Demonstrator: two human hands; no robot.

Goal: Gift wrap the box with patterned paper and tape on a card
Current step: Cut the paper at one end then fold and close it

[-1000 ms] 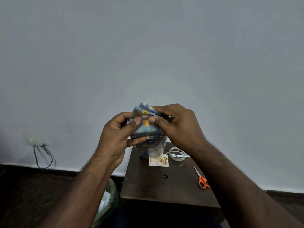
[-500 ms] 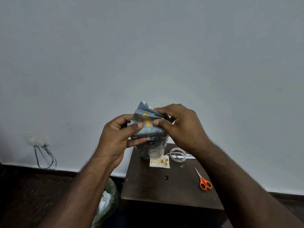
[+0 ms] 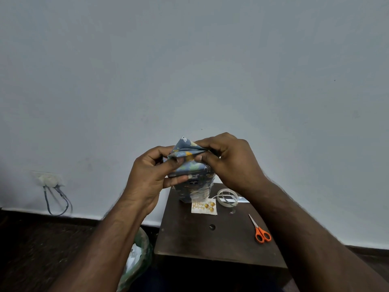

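The box (image 3: 194,186) stands upright at the far edge of the dark wooden table (image 3: 189,239), wrapped in blue patterned paper with yellow figures. Its loose top flap of paper (image 3: 186,147) is folded over. My left hand (image 3: 153,175) pinches that flap from the left, thumb on the front. From the right, my right hand (image 3: 229,163) pinches the same flap, thumb beside the left thumb. A white birthday card (image 3: 203,206) with gold balloons lies flat in front of the box. A clear tape roll (image 3: 228,198) lies to the card's right.
Orange-handled scissors (image 3: 261,231) lie near the table's right side. A green bin (image 3: 139,256) with white scraps stands on the dark floor left of the table. A wall socket with cables (image 3: 51,182) is at the lower left of the grey wall.
Both hands have pressed the top flap lower and flatter over the box top, thumbs drawing closer together. The view has shifted slightly.
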